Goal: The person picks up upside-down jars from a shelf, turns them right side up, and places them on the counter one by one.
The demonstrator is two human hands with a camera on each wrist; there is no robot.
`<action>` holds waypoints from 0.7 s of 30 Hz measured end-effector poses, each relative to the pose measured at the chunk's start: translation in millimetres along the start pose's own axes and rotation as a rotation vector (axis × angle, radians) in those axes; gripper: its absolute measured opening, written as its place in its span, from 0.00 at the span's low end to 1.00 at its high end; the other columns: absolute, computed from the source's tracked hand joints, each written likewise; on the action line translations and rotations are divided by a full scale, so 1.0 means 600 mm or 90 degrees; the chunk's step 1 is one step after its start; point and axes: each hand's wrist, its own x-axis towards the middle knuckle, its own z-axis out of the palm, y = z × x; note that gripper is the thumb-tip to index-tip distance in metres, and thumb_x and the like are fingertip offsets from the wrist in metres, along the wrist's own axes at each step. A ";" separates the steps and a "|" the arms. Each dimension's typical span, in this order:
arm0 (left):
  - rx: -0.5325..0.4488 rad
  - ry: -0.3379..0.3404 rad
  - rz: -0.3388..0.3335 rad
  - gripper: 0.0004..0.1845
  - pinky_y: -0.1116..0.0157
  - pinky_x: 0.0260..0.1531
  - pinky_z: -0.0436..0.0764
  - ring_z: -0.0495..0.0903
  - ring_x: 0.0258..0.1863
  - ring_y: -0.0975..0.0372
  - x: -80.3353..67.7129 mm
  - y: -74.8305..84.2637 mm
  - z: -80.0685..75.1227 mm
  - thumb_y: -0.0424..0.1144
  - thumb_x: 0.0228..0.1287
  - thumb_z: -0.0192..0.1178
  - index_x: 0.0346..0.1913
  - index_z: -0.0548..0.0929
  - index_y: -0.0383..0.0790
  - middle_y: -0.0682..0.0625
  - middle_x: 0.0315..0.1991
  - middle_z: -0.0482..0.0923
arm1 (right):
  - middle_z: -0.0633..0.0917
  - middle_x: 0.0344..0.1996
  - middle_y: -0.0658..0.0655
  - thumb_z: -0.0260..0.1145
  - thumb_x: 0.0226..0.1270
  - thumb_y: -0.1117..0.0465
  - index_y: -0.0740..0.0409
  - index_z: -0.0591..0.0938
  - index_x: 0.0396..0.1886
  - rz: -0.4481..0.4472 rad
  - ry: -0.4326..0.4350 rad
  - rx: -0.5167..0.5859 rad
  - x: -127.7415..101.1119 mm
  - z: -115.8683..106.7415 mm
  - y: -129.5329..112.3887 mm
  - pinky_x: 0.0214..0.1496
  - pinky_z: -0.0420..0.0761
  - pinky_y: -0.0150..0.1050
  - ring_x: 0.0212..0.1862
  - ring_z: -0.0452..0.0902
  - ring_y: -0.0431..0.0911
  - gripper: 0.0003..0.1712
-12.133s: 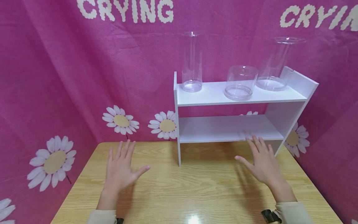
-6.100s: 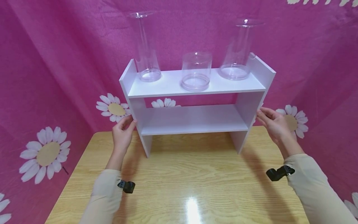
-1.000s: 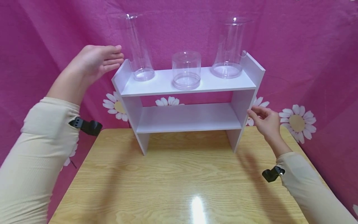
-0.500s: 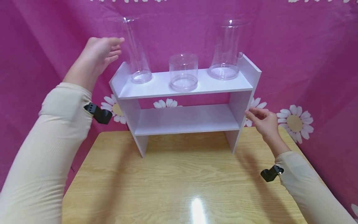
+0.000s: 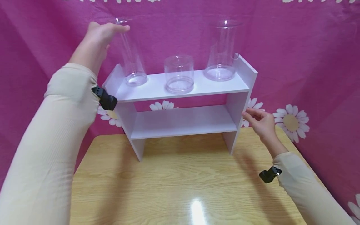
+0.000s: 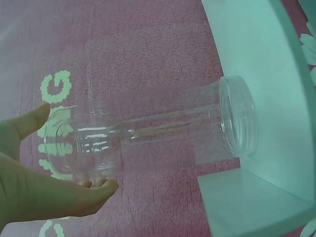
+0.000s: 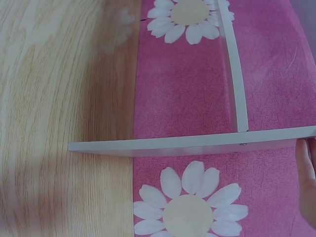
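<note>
The left hand (image 5: pixel 99 35) is raised at the top of the tall narrow clear cylinder (image 5: pixel 130 53), its thumb and fingers spread to either side of the rim; in the left wrist view the thumb lies against one side of the mouth and the fingertips (image 6: pixel 101 186) just touch the other, so the hand is cupped loosely about the rim and has no firm grasp of it. That cylinder stands upright at the left end of the top board of the white shelf unit (image 5: pixel 182 90), just beside the left side panel. The right hand (image 5: pixel 260 123) is low at the right of the unit, its fingers relaxed and lightly bent, the fingertips at the outer edge of the right side panel and holding nothing; whether they actually touch the panel cannot be told. On the same top board a short wide clear jar (image 5: pixel 179 74) stands in the middle and a tall wide clear cylinder (image 5: pixel 222 50) at the right end, the three well apart from one another. The shelf unit stands on the back part of the wooden table (image 5: pixel 185 184), against a pink cloth backdrop (image 5: pixel 303 56) printed with white daisies. Both arms wear cream sleeves (image 5: pixel 53 150), each with a small black clip at the wrist.
</note>
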 end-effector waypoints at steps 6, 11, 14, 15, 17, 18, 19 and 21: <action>0.044 0.004 -0.002 0.57 0.63 0.78 0.47 0.43 0.78 0.66 0.008 0.009 0.004 0.61 0.54 0.64 0.75 0.34 0.57 0.64 0.77 0.38 | 0.78 0.28 0.24 0.68 0.61 0.47 0.66 0.78 0.57 -0.006 -0.010 -0.007 -0.004 0.005 -0.003 0.33 0.75 0.17 0.34 0.75 0.26 0.32; 0.023 0.028 -0.007 0.60 0.68 0.77 0.48 0.46 0.76 0.69 0.015 0.008 0.003 0.60 0.51 0.67 0.75 0.33 0.57 0.63 0.77 0.40 | 0.79 0.26 0.23 0.69 0.61 0.49 0.67 0.79 0.56 -0.016 -0.014 0.002 -0.006 0.013 -0.005 0.30 0.75 0.18 0.31 0.76 0.24 0.31; 0.008 0.047 -0.004 0.61 0.71 0.77 0.48 0.45 0.76 0.71 0.018 0.004 -0.001 0.58 0.51 0.68 0.75 0.32 0.56 0.62 0.77 0.39 | 0.79 0.26 0.22 0.69 0.61 0.50 0.67 0.80 0.55 -0.031 -0.014 0.001 -0.007 0.018 -0.006 0.28 0.74 0.18 0.30 0.75 0.24 0.30; 0.005 0.052 -0.004 0.61 0.72 0.76 0.48 0.45 0.76 0.71 0.018 0.002 -0.002 0.58 0.51 0.68 0.75 0.32 0.55 0.62 0.77 0.39 | 0.79 0.25 0.22 0.69 0.61 0.50 0.67 0.80 0.55 -0.035 -0.014 0.000 -0.007 0.019 -0.007 0.28 0.74 0.18 0.30 0.75 0.23 0.29; 0.004 0.065 -0.006 0.61 0.71 0.77 0.49 0.45 0.76 0.70 0.017 -0.003 -0.006 0.59 0.51 0.68 0.75 0.33 0.56 0.62 0.77 0.39 | 0.79 0.25 0.21 0.69 0.61 0.51 0.67 0.80 0.55 -0.040 -0.015 -0.002 -0.007 0.023 -0.009 0.29 0.74 0.18 0.30 0.75 0.22 0.28; 0.005 0.068 -0.008 0.61 0.70 0.77 0.50 0.45 0.76 0.70 0.017 -0.006 -0.008 0.59 0.51 0.68 0.75 0.33 0.56 0.62 0.77 0.39 | 0.79 0.25 0.21 0.69 0.61 0.52 0.67 0.80 0.55 -0.041 -0.015 -0.002 -0.007 0.024 -0.009 0.29 0.74 0.18 0.30 0.75 0.22 0.28; 0.005 0.072 -0.009 0.61 0.69 0.77 0.50 0.45 0.76 0.70 0.016 -0.008 -0.010 0.60 0.50 0.68 0.75 0.33 0.56 0.62 0.77 0.39 | 0.79 0.24 0.21 0.69 0.61 0.52 0.67 0.80 0.55 -0.041 -0.016 -0.001 -0.006 0.026 -0.009 0.29 0.74 0.18 0.30 0.75 0.22 0.28; 0.004 0.079 -0.008 0.60 0.68 0.77 0.51 0.47 0.76 0.69 0.013 -0.010 -0.013 0.60 0.50 0.68 0.75 0.36 0.57 0.62 0.77 0.41 | 0.79 0.24 0.21 0.69 0.61 0.53 0.67 0.80 0.55 -0.038 -0.016 0.002 -0.006 0.029 -0.010 0.28 0.74 0.18 0.30 0.76 0.22 0.28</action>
